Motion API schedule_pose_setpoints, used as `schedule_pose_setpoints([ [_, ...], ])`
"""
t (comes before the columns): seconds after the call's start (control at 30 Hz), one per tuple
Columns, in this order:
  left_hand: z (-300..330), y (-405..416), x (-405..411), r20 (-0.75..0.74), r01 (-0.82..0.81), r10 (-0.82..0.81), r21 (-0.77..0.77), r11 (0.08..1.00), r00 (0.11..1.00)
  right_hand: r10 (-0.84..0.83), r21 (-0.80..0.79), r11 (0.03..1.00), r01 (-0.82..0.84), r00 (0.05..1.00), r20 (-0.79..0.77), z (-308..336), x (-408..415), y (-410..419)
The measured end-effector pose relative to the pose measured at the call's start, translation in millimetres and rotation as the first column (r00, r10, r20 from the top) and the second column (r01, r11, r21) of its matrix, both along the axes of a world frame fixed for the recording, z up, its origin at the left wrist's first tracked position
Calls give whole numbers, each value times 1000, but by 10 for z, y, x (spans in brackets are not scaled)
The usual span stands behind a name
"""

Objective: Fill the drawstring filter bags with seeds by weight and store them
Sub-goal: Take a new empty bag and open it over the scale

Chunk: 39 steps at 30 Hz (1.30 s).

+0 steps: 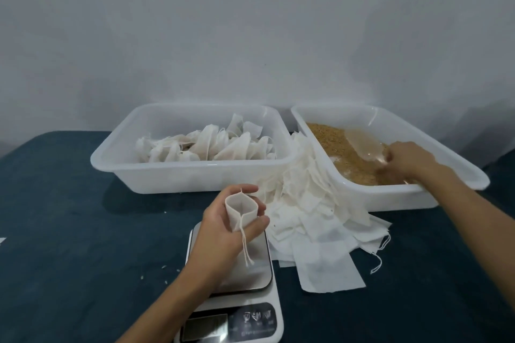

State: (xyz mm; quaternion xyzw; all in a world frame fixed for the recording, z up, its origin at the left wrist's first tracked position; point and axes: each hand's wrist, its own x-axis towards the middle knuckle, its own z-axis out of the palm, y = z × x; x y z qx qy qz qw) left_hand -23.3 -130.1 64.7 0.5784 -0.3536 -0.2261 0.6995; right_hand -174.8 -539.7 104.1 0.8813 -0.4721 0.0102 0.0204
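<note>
My left hand (223,227) holds a small white drawstring filter bag (240,210) with its mouth spread open, above the digital scale (245,287); the bag's strings hang down over the scale's plate. My right hand (409,160) reaches into the right white tray (434,195) and grips the handle of a clear plastic scoop (365,145) lying on the brown seeds (342,153). A heap of flat empty filter bags (315,220) lies between the trays and the scale. The left white tray (178,178) holds several filled bags (211,145).
Everything stands on a dark blue table (69,231) against a plain pale wall. A few loose seeds or crumbs (164,267) are scattered left of the scale. The scale's display (204,324) is dim and unreadable.
</note>
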Motion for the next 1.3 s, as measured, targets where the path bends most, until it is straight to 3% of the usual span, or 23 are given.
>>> schedule_pose_setpoints([
  [0.13, 11, -6, -32, -38, 41, -42, -28, 999, 998, -145, -196, 972, 128, 986, -77, 89, -51, -48],
  [0.27, 21, -3, -25, -75, 14, -17, -46, 999, 997, -249, -207, 956, 207, 947, -204, 82, -64, -32],
  [0.4, 9, 1, -24, -65, -34, 32, -31, 999, 997, -154, -248, 966, 73, 932, -327, 73, -16, 22],
  [0.57, 9, 9, 6, -62, -59, 58, -22, 998, 996, 73, -73, 991, -116, 899, -432, 77, -18, 49],
  [0.77, 13, 1, 21, -86, -64, 62, -32, 997, 994, 292, 184, 953, -239, 886, -361, 98, 32, 110],
  [0.97, 31, 22, 66, -113, -57, 53, -28, 998, 992, 207, 78, 977, -197, 966, -155, 93, -166, -53],
  [1.13, 5, 9, 24, -6, -39, 39, 33, 999, 999, 185, 33, 982, -184, 983, -18, 137, -320, -155],
  [1.3, 0, -2, 4, -19, -19, 20, 34, 999, 1000, 207, -14, 978, -207, 976, 63, 250, -373, -74],
])
